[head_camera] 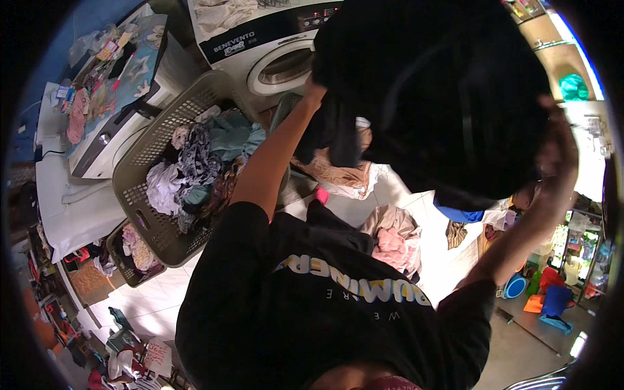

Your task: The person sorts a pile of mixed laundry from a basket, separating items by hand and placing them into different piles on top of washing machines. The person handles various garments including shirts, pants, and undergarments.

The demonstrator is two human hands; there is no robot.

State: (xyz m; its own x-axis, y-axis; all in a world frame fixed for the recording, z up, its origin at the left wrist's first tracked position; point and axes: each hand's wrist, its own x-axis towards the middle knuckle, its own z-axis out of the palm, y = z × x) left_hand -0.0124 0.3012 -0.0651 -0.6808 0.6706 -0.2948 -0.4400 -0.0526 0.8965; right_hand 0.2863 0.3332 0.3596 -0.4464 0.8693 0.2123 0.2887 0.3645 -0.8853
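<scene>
A large black garment (438,97) is spread in the air between my two hands, above the floor. My left hand (316,92) grips its edge on the left, the fingers partly hidden by the dark cloth. On the opposite side my right hand (550,131), blurred, holds the garment's other edge. Beside my left arm stands a big olive plastic laundry basket (168,122) with mixed clothes (200,151) inside. Behind the garment, a brown cloth (341,170) shows partly. A pile of beige and pink clothes (395,236) lies on the tiled floor near my legs.
A white front-loading washing machine (234,63) stands ahead; another washing machine (109,139) at the left has things on top. A smaller basket (124,258) holds clothes. More clothes (458,229) lie on the floor at right, past which sit a blue basin (515,286) and a long-handled brush (507,314).
</scene>
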